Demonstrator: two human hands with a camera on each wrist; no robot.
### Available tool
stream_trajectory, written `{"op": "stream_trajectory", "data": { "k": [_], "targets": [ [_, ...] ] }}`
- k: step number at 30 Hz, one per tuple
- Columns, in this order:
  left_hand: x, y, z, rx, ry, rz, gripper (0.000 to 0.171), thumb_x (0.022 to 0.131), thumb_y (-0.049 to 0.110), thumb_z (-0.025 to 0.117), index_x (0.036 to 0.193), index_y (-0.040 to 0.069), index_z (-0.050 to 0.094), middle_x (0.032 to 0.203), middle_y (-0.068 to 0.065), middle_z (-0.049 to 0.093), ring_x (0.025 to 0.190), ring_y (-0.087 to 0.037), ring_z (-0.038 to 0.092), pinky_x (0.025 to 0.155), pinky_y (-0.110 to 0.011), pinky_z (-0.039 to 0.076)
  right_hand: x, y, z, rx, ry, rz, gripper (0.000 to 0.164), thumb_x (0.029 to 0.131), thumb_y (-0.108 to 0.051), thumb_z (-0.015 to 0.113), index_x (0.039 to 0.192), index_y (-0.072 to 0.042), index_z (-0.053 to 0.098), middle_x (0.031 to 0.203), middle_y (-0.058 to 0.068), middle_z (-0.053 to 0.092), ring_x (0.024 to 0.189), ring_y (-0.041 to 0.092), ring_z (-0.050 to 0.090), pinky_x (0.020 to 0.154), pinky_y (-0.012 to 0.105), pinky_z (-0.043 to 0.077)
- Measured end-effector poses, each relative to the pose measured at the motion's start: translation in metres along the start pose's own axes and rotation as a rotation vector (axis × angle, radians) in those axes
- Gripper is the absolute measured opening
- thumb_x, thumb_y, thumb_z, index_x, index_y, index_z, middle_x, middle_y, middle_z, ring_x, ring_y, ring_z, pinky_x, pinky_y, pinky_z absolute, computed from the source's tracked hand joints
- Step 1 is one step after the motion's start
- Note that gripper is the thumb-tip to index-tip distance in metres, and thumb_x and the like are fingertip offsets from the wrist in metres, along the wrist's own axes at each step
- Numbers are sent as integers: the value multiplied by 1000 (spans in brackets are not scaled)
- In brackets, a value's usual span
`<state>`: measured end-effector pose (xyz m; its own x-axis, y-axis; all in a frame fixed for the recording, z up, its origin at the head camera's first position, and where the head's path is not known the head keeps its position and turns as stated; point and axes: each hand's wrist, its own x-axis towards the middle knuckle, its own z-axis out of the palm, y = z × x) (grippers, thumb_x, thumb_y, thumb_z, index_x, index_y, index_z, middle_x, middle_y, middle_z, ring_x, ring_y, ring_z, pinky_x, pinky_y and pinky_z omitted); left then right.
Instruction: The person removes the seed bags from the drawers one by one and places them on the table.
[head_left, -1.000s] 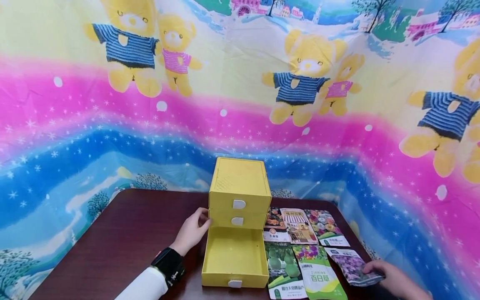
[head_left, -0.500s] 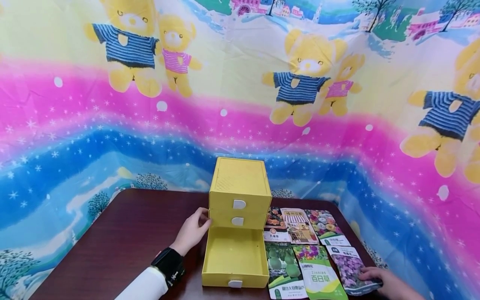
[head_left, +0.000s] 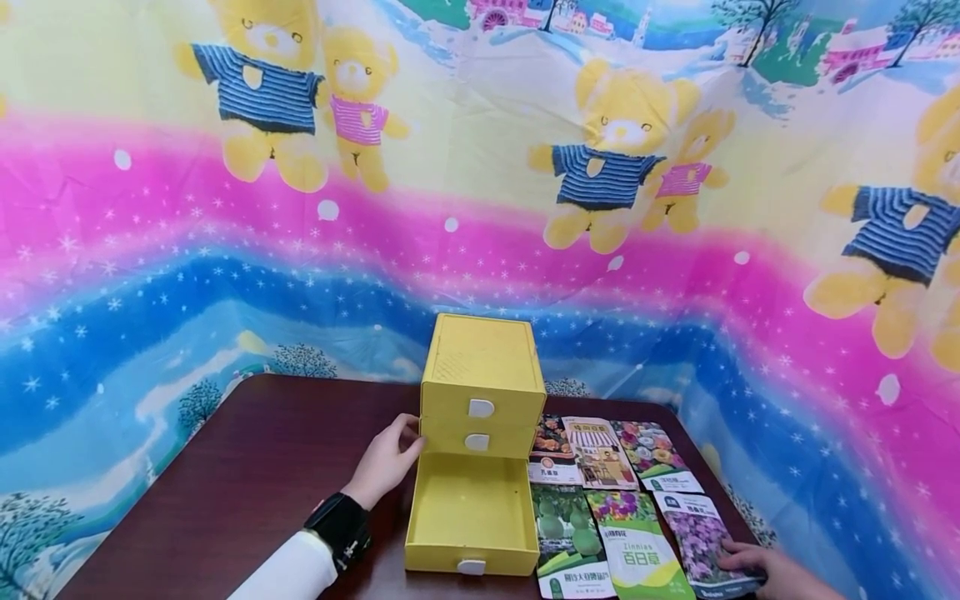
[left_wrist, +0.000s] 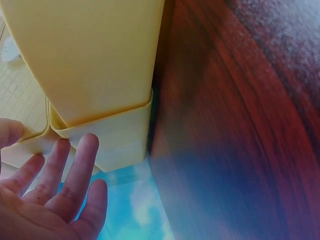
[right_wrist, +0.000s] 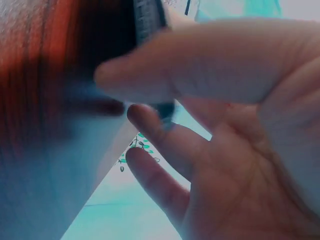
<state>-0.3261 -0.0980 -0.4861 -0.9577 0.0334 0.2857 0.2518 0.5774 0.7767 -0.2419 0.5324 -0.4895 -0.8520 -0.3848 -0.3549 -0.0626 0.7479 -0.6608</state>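
Observation:
A yellow drawer unit [head_left: 487, 354] stands on the table, its bottom drawer [head_left: 472, 504] pulled out with nothing inside. My left hand [head_left: 382, 462] touches the unit's left side near the middle drawer; the left wrist view shows its fingers [left_wrist: 82, 162] loosely extended against the yellow wall. At the far right, my right hand [head_left: 776, 573] pinches the lower right edge of a seed packet [head_left: 697, 533] with purple flowers, which lies flat or nearly so. In the right wrist view the thumb [right_wrist: 145, 67] crosses the packet's dark edge [right_wrist: 150, 20]; that view is blurred.
Several other seed packets lie in two rows right of the drawers, among them a green zinnia packet [head_left: 641, 550], a gourd packet [head_left: 572, 533] and a striped-awning packet [head_left: 600, 454]. A dark wooden table [head_left: 262, 467] extends leftward. A patterned bear curtain [head_left: 465, 275] hangs behind.
My right hand has turned the purple-flower packet straighter and lowered it into line beside the zinnia packet. My left hand and the drawers stay put.

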Motion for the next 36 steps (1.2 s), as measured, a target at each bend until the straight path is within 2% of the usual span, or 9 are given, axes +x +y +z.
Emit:
{"op": "stream_trajectory", "data": {
  "k": [6, 8, 12, 15, 19, 21, 25, 31, 36],
  "targets": [
    [1, 1, 0, 1, 2, 2, 33, 100, 21, 66, 131, 13, 59, 97, -1, 67, 79, -11, 59, 71, -33, 48, 2, -4, 4, -39, 30, 53, 45, 85, -3, 73, 129, 4, 65, 141, 48, 36, 121, 76, 29, 90, 76, 41],
    [1, 1, 0, -2, 3, 2, 33, 100, 21, 66, 130, 13, 59, 97, -1, 67, 79, -11, 59, 72, -33, 48, 4, -5, 4, -94, 36, 59, 39, 89, -6, 70, 126, 4, 66, 136, 44, 45, 119, 69, 42, 89, 69, 47],
    [0, 2, 1, -11, 1, 4, 33, 100, 20, 66, 131, 13, 59, 97, -1, 67, 80, -11, 59, 71, -33, 48, 11, -9, 7, -154, 127, 126, 36, 91, -12, 71, 123, 3, 67, 120, 29, 63, 110, 48, 60, 86, 61, 52],
    [0, 2, 1, -14, 4, 7, 33, 99, 20, 66, 131, 13, 59, 97, 0, 66, 81, -11, 60, 72, -33, 49, 15, -12, 11, -164, 215, 193, 42, 86, -13, 79, 124, 1, 68, 118, 21, 65, 108, 40, 62, 86, 60, 52],
    [-1, 2, 1, -17, 7, 6, 33, 99, 19, 67, 131, 13, 59, 96, 0, 66, 82, -11, 60, 72, -33, 49, 17, -14, 14, -195, 254, 233, 44, 81, -8, 82, 123, -1, 69, 118, 21, 64, 99, 31, 61, 82, 54, 54],
    [0, 1, 1, -17, 8, 5, 33, 100, 20, 67, 131, 14, 59, 96, 1, 66, 81, -11, 60, 72, -33, 49, 19, -14, 14, -208, 255, 244, 44, 79, -7, 82, 121, -2, 70, 118, 22, 64, 99, 31, 60, 82, 54, 54],
    [0, 0, 1, -15, 8, 6, 33, 100, 21, 66, 131, 14, 59, 97, 1, 66, 82, -11, 60, 73, -34, 49, 22, -15, 15, -239, 247, 263, 42, 79, -8, 82, 120, -5, 71, 119, 22, 64, 108, 40, 61, 87, 61, 52],
    [0, -1, 1, -12, 11, 10, 32, 99, 21, 67, 130, 13, 60, 97, 1, 67, 82, -11, 61, 74, -34, 49, 24, -16, 16, -243, 250, 279, 42, 79, -6, 80, 120, -6, 71, 120, 23, 64, 105, 36, 62, 84, 57, 54],
    [0, -2, 1, -7, 14, 7, 32, 99, 20, 67, 130, 13, 60, 96, 1, 67, 82, -11, 60, 74, -34, 49, 24, -18, 17, -251, 247, 284, 41, 80, -6, 81, 120, -5, 71, 119, 23, 64, 109, 44, 61, 88, 63, 51]
  ]
}}
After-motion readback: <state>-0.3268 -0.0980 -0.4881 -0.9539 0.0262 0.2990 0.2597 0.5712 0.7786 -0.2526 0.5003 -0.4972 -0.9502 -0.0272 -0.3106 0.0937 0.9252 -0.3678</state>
